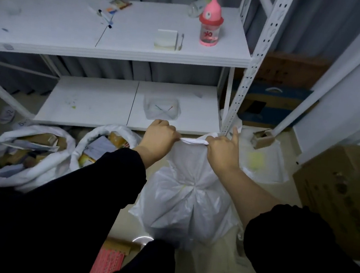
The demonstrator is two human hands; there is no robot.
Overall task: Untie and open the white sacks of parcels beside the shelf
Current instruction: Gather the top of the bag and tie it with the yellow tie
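Note:
A white sack [187,195] stands on the floor in front of me, its neck gathered and stretched upward. My left hand [160,137] grips the left end of the twisted top strip [193,141]. My right hand [224,151] grips the right end, index finger pointing up. The strip is pulled taut between both fists. To the left, two white sacks [25,155] [105,144] stand open with rolled rims, showing cardboard parcels and envelopes inside.
A white metal shelf [139,52] stands behind the sacks, with a pink bottle [210,21], pens and a notepad on top. A clear tub [162,109] sits on the lower board. A large brown carton [343,198] is at the right, another white bag [263,163] behind.

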